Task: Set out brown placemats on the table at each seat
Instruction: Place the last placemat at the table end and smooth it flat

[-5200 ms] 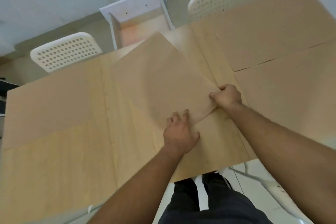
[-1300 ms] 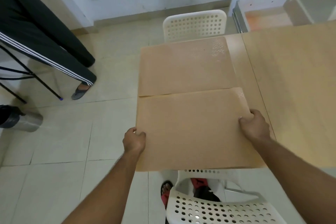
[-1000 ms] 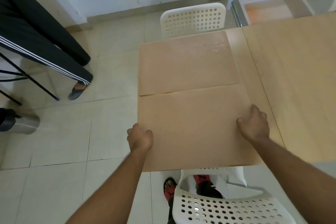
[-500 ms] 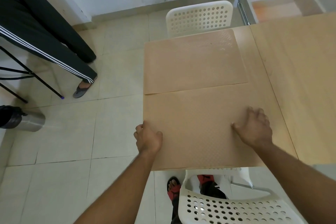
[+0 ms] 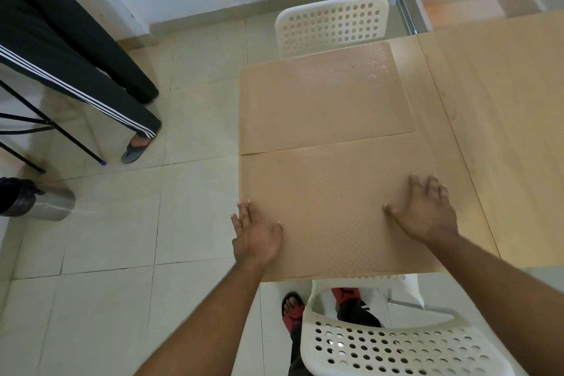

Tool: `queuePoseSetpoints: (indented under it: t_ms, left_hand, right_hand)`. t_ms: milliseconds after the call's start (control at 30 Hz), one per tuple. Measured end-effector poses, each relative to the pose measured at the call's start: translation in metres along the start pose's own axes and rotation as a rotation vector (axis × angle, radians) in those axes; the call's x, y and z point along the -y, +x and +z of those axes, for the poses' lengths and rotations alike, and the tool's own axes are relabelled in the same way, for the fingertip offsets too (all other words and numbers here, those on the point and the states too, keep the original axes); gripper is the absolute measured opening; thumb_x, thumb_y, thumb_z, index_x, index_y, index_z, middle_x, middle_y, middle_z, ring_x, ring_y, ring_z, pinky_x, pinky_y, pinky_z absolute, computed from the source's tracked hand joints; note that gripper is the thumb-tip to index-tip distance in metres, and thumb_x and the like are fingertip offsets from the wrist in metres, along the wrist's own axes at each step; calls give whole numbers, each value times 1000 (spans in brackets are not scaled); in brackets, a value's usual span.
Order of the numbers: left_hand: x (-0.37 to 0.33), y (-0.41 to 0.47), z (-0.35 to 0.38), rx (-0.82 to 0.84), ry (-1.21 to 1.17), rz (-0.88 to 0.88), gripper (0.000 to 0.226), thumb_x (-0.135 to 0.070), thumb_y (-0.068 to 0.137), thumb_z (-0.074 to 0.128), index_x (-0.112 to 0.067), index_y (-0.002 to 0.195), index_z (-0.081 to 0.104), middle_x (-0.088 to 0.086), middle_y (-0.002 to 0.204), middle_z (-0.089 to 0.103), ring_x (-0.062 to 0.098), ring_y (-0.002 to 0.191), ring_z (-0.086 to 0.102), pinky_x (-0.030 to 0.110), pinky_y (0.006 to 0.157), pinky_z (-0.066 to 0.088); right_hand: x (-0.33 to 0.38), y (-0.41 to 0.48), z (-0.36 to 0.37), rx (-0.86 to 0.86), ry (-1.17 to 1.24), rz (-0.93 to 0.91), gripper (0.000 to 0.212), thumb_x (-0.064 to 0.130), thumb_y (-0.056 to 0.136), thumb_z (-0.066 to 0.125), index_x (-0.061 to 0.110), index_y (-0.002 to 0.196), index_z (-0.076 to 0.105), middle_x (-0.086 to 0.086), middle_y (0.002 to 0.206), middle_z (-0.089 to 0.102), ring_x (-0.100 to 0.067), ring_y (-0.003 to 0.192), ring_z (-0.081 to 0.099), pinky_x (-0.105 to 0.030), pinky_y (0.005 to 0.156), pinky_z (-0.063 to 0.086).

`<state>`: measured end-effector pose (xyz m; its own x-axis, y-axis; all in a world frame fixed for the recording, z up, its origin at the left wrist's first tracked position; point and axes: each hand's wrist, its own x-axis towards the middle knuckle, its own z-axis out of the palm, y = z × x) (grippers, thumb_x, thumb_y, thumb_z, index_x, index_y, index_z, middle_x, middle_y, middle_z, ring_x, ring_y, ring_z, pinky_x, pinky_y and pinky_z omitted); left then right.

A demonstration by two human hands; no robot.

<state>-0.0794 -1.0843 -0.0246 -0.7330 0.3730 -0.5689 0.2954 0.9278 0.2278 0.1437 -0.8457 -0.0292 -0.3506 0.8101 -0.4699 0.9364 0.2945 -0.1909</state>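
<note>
1. Left hand and right hand press flat, fingers released and spread, on the near brown placemat at the surface's end.
2. A second placemat lies just beyond, edges nearly touching, before a white chair.

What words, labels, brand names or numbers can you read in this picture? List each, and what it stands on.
None can be read. The near placemat, far placemat and white chairs carry only dimples and holes. The red sandal bears a dark mark too small to read.
</note>
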Motion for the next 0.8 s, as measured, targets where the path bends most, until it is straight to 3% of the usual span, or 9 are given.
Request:
queuePoseSetpoints:
  t_ms: [467,633,800]
  left_hand:
    - [4,3,-2,5,-14,2,88,-53,99,43,-17,158,-11,-2,166,-18,27,154,-7,55,113,30]
    - [-4,-2,-4,-154,-52,90,78,-53,100,40,-16,159,5,4,168,-5,24,154,-3,53,116,26]
    - [-40,-6,3,-218,17,287,69,-50,100,41,-20,157,18,7,167,10,26,153,5,50,119,22]
  right_hand:
    - [0,1,1,9,-16,-9,99,72,86,49,25,159,2,-14,167,-1,-38,153,3,-54,118,24]
    - [1,1,-6,-67,40,-9,91,67,90,48,23,159,9,-14,167,5,-37,152,11,-56,114,30]
    - [6,18,-23,-95,25,-118,83,59,94,47,22,159,13,-13,167,9,-34,152,11,-52,118,26]
